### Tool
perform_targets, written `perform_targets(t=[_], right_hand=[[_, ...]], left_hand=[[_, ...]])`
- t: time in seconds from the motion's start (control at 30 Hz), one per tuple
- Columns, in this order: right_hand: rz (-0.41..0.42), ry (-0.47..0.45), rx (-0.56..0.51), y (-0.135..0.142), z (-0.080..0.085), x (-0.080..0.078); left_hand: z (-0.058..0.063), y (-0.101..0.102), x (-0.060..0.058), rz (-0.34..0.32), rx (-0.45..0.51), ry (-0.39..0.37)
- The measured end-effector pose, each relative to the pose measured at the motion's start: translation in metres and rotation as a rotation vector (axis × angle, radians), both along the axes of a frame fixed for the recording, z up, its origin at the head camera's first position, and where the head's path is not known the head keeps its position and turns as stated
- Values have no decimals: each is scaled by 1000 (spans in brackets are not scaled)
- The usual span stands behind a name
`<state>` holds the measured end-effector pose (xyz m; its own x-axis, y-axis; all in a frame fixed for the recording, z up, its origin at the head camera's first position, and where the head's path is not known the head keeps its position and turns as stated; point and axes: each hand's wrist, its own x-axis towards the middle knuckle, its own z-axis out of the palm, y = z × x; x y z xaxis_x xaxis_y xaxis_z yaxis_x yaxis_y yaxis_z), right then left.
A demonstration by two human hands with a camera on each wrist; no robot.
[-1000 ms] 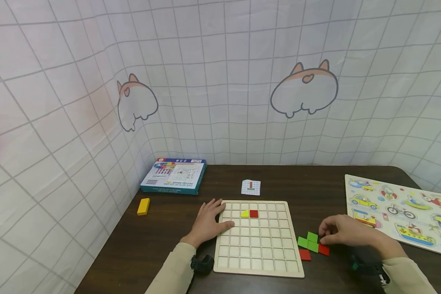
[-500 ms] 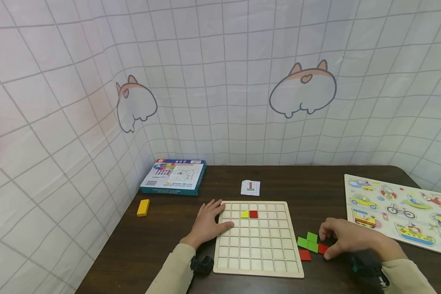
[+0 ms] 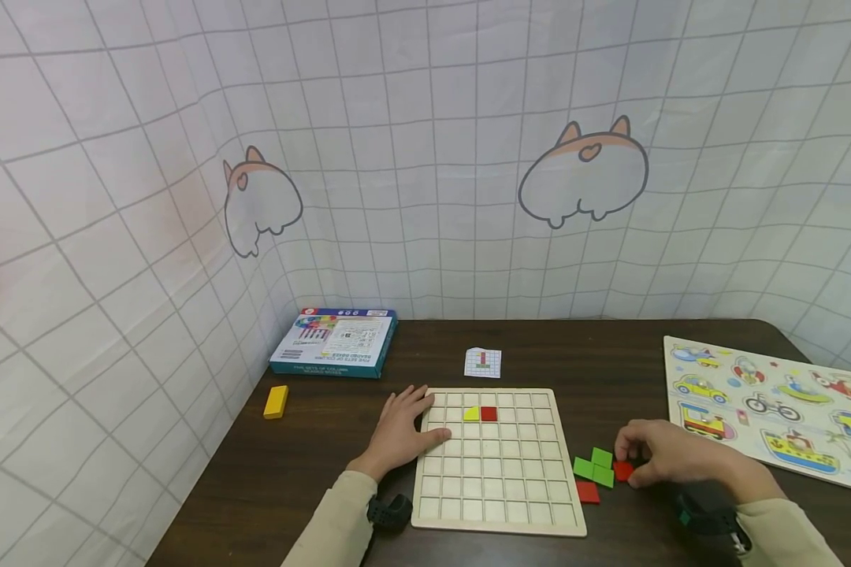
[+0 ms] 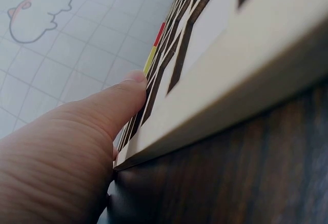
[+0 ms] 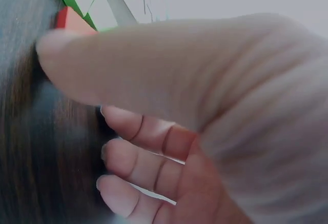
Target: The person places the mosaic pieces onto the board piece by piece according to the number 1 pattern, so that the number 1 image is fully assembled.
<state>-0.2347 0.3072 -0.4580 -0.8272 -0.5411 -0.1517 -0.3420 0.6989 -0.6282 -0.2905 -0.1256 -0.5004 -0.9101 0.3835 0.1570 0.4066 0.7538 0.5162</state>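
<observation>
My left hand [image 3: 399, 431] rests on the left edge of a pale wooden grid board [image 3: 492, 488], its thumb lying over the squares. In the left wrist view the thumb [image 4: 118, 101] presses on the board's frame. A yellow piece [image 3: 472, 413] and a red square tile [image 3: 488, 413] sit side by side in an upper row. Right of the board, my right hand [image 3: 670, 450] pinches another red tile [image 3: 622, 472] between thumb and index finger, beside several green tiles [image 3: 584, 468]. The right wrist view shows that tile partly hidden behind the thumb [image 5: 102, 65].
One more red tile [image 3: 588, 493] lies by the board's right edge. A small pattern card [image 3: 492, 364] sits behind the board. A yellow block [image 3: 276, 402] and a boxed set [image 3: 336, 342] are at left; a picture puzzle board [image 3: 752, 394] is at right.
My right thumb has spread away from the fingers and closed in again at the red tile. That tile has shifted slightly away from me. The left hand stays put.
</observation>
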Motion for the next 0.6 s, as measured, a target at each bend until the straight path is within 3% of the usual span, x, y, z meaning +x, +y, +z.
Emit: perform_targets(t=[0.23,0.6], right_hand=[[-35,-23,-50,1,-3,-3],[-54,130,-4,1,-4,-4]], left_hand=[[-1,0,-1,0,-2,-3],[-1,0,-2,0,1,3]])
